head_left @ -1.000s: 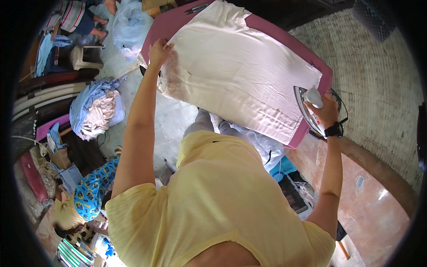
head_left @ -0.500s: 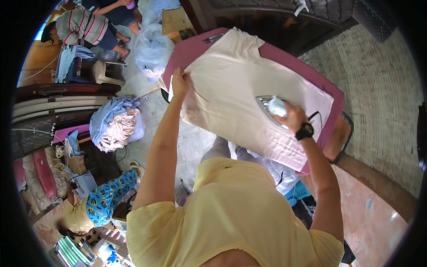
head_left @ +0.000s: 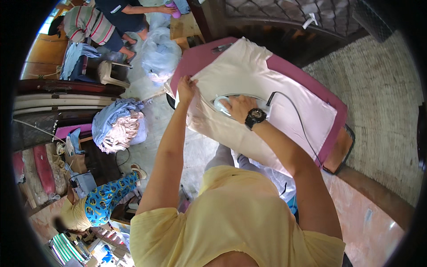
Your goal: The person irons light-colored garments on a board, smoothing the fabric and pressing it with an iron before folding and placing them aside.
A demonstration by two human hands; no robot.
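We stand at a pink ironing board (head_left: 331, 104) covered by a cream garment (head_left: 249, 73) spread flat. Our right hand (head_left: 240, 107) is closed around the handle of the iron (head_left: 227, 103), which sits on the garment's near-left part. Just left, our left hand (head_left: 186, 85) pinches the cloth's left edge.
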